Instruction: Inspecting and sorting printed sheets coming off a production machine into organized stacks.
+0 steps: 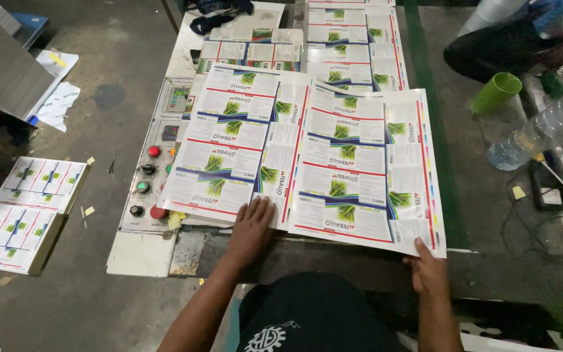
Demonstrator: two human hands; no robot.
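Note:
Two large printed sheets lie side by side on a work surface, each covered with rows of white, green and blue labels. My left hand [250, 228] rests flat with fingers apart on the near edge of the left sheet [229, 140]. My right hand [428, 270] pinches the near right corner of the right sheet [360, 176], which overlaps the left one slightly. Both sheets hang a little over the table's dark front edge [333, 257].
More printed sheets [350, 45] lie farther back. A control panel with red, green and black buttons [148, 179] sits left of the sheets. Two stacks of sheets [17, 212] stand on the floor at left. A green cup [495, 91] and clear plastic bottle [529, 137] lie right.

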